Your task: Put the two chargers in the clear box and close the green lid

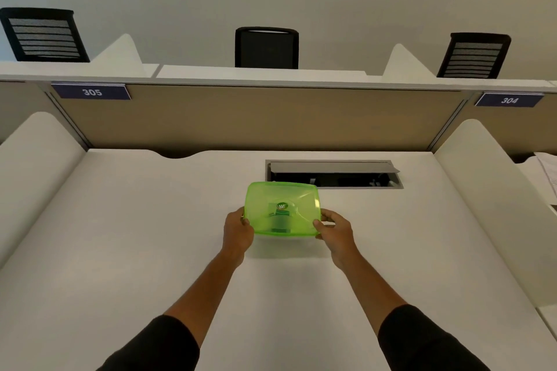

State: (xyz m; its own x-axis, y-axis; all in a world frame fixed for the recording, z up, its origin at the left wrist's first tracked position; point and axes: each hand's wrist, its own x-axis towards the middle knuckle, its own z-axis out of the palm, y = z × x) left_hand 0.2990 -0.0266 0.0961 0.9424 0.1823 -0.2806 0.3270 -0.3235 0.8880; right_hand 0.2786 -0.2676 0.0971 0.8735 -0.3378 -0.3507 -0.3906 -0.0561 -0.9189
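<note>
Here the green lid (283,208) sits on top of the clear box, which is almost wholly hidden beneath it, near the middle of the desk (120,235) and just in front of the open cable hatch (331,173) by the back edge. The lid's long axis runs left to right, so each short end faces one hand. The left hand (238,230) curls around the left end, thumb on the rim; the right hand (334,230) grips the right end the same way. Both are equally near. The lid is thin, translucent, glossy plastic, a rounded rectangle with a raised centre and a round label. A dark blocky shape shows through it, probably a charger; a second cannot be told apart. Whether the rim is fully seated cannot be judged; even downward pressure at both ends probably remains.
</note>
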